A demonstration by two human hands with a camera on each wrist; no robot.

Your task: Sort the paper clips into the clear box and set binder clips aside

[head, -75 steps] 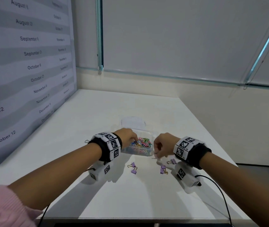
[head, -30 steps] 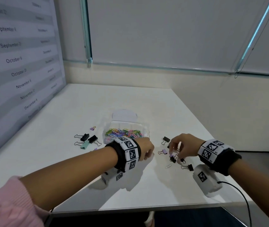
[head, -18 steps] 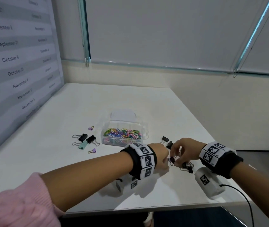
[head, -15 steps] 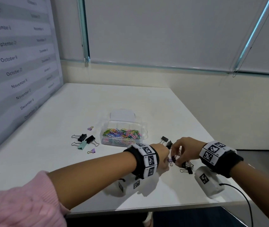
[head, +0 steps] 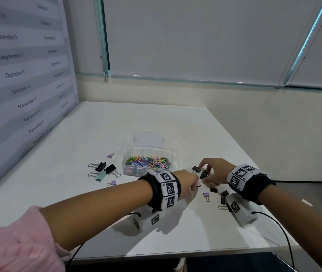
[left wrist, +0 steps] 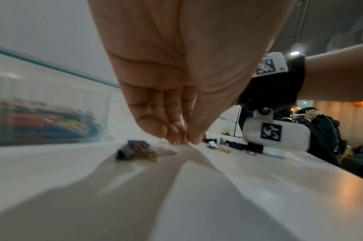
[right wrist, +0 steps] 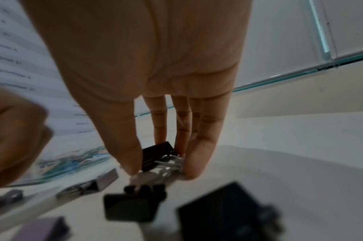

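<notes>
The clear box [head: 172,154] holds a heap of coloured paper clips [head: 148,161] at mid-table. Just right of it my right hand [head: 203,173] reaches down, thumb and fingers pinching a black binder clip [right wrist: 157,154] by its body and silver handles. A second black clip [head: 196,169] lies beside it. My left hand [head: 196,185] is close by with its fingertips [left wrist: 193,138] pinched together on the table. They hold something small and thin, seemingly a paper clip. A purple binder clip [left wrist: 133,149] lies just left of those fingertips.
Several black, teal and purple binder clips [head: 103,170] lie grouped left of the box. More black clips [head: 222,199] and a purple one [head: 206,194] lie under my right wrist. The table's front edge [head: 175,254] is near, and a printed wall panel [head: 19,85] stands on the left.
Both hands left the box and moved right to the loose clips. My left hand has crossed over beside my right and pinched down. My right hand has closed on a black binder clip.
</notes>
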